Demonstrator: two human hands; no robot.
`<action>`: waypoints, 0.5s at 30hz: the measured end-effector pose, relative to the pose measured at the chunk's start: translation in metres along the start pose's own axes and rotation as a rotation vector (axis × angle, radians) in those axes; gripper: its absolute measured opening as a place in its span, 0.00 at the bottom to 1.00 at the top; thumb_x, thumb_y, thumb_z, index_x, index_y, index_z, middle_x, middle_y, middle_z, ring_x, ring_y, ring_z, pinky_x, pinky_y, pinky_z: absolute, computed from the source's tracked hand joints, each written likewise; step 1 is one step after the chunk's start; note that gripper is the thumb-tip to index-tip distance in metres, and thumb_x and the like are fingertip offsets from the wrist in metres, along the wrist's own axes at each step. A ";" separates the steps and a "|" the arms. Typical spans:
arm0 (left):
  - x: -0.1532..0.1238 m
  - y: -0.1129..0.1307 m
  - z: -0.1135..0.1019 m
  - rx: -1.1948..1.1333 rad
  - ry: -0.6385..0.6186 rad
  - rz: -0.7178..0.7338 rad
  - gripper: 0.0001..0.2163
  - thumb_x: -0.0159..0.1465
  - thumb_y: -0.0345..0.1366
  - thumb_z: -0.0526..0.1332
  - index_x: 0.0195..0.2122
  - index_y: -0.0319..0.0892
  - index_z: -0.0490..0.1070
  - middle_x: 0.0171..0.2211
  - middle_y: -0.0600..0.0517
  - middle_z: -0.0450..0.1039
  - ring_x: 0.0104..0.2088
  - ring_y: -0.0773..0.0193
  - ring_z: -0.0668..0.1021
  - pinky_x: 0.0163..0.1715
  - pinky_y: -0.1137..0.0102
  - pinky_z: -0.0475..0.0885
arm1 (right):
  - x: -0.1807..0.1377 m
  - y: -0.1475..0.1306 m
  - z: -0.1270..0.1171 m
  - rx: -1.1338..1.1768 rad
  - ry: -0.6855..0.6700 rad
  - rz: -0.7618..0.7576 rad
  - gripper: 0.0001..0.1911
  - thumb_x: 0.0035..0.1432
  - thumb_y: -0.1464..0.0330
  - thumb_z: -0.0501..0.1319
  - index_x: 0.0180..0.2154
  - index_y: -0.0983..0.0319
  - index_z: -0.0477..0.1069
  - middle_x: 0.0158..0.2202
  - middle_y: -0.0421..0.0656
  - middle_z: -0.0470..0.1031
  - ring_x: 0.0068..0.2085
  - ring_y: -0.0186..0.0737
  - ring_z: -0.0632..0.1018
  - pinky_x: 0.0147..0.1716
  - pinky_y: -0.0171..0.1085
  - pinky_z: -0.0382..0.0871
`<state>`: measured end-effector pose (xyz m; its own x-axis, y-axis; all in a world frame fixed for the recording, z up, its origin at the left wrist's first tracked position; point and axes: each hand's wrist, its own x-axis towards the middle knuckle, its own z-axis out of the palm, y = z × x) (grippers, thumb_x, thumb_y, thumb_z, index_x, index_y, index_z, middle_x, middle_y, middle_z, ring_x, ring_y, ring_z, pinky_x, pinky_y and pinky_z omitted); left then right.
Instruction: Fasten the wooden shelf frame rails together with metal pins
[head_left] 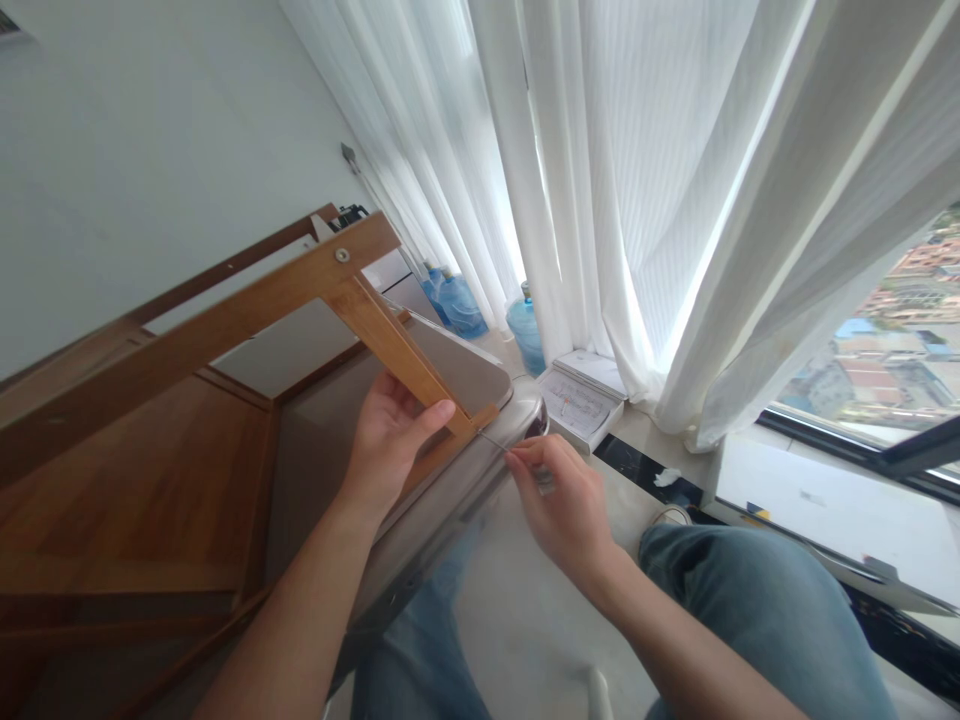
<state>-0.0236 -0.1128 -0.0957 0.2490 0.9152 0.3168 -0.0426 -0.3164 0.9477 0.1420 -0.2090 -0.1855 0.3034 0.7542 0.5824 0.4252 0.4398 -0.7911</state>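
A brown wooden furniture frame (pixel 247 290) lies tilted on a grey table (pixel 465 490). My left hand (pixel 397 430) is closed round the slanted wooden bar (pixel 405 350) of this frame, thumb on its near face and the other fingers partly hidden behind it. Between the thumb and fingertips of my right hand (pixel 559 495) is a thin metal rod (pixel 491 439), shaped like a hex key. The rod's far tip meets the frame's lower corner, where the bar joins a crosspiece. How deep the tip sits cannot be made out.
Several blue water bottles (pixel 459 303) stand by the white curtains (pixel 570 180). An opened white box (pixel 581 400) lies on the floor beyond my right hand. A long white carton (pixel 832 500) rests by the window at right, near my knee (pixel 750 600).
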 end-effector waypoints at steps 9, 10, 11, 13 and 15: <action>0.000 0.000 0.000 0.023 0.006 -0.006 0.19 0.57 0.33 0.75 0.48 0.43 0.73 0.53 0.47 0.78 0.54 0.56 0.80 0.56 0.63 0.76 | 0.005 0.000 0.003 -0.036 -0.003 -0.030 0.07 0.68 0.71 0.60 0.34 0.57 0.67 0.35 0.40 0.78 0.35 0.38 0.77 0.35 0.36 0.71; 0.000 0.000 0.000 0.026 0.006 -0.007 0.19 0.56 0.33 0.75 0.47 0.43 0.73 0.53 0.47 0.78 0.54 0.56 0.80 0.56 0.63 0.76 | 0.005 0.000 0.003 -0.037 -0.003 -0.038 0.07 0.68 0.72 0.60 0.34 0.57 0.67 0.35 0.40 0.78 0.35 0.38 0.77 0.35 0.36 0.71; 0.000 0.000 0.000 0.028 0.006 -0.007 0.19 0.57 0.34 0.75 0.47 0.43 0.73 0.53 0.47 0.78 0.54 0.56 0.80 0.56 0.63 0.76 | 0.005 0.000 0.003 -0.037 -0.003 -0.049 0.08 0.68 0.72 0.60 0.34 0.57 0.67 0.35 0.40 0.78 0.35 0.38 0.77 0.35 0.36 0.71; 0.000 0.000 0.000 0.029 0.005 -0.008 0.19 0.57 0.34 0.75 0.47 0.43 0.73 0.54 0.47 0.78 0.55 0.56 0.80 0.57 0.63 0.75 | 0.004 -0.001 0.004 -0.034 -0.013 -0.065 0.08 0.69 0.72 0.59 0.35 0.57 0.67 0.35 0.41 0.78 0.36 0.39 0.77 0.36 0.37 0.71; 0.000 0.000 0.000 0.026 0.005 -0.007 0.19 0.57 0.33 0.75 0.47 0.43 0.73 0.54 0.47 0.77 0.55 0.56 0.80 0.57 0.63 0.75 | 0.004 -0.001 0.004 -0.036 -0.023 -0.069 0.08 0.69 0.72 0.59 0.35 0.57 0.66 0.35 0.42 0.77 0.37 0.40 0.77 0.36 0.38 0.71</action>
<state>-0.0240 -0.1131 -0.0955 0.2446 0.9186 0.3103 -0.0152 -0.3164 0.9485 0.1391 -0.2044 -0.1834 0.2525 0.7338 0.6306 0.4751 0.4737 -0.7415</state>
